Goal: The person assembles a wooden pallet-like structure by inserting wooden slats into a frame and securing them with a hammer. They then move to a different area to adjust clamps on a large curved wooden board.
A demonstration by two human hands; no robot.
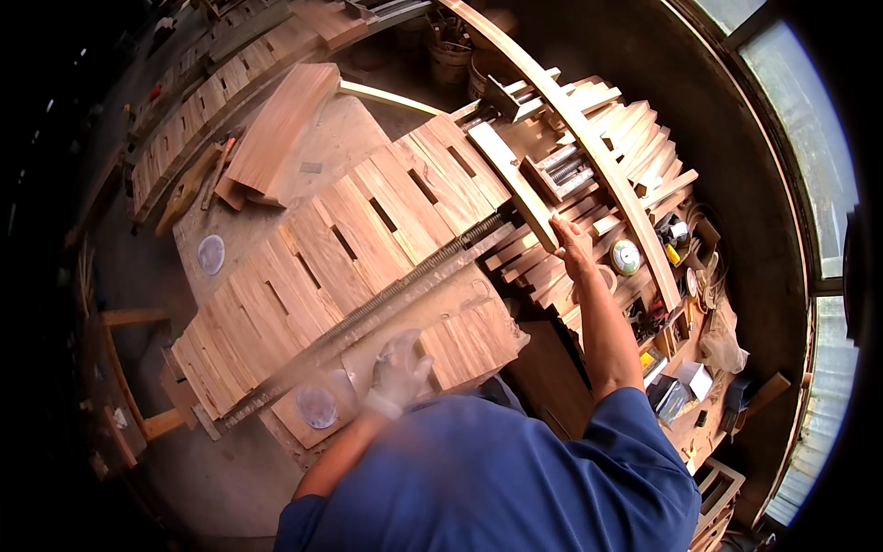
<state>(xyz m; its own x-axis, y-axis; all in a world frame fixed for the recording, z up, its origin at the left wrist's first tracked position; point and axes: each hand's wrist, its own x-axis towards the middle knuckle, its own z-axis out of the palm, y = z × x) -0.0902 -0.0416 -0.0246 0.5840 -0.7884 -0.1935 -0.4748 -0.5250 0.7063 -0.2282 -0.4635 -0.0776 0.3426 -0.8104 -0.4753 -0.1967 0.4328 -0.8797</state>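
A long panel of joined wooden strips, pierced by a row of dark slots, lies slantwise before me. Along its near side runs a threaded clamp rod. My right hand is bare, its fingers stretched out against the near end of a pale wooden bar beside the clamp head. In a whitish glove, my left hand is beside a short stack of wooden pieces. Motion blur smears its fingers, and I cannot tell whether they touch the stack.
A thick wooden board rests on the worktop beyond the panel. Many wood strips are piled at right, behind a curved wooden strip. A tape roll and small tools lie there. Round lids sit near left.
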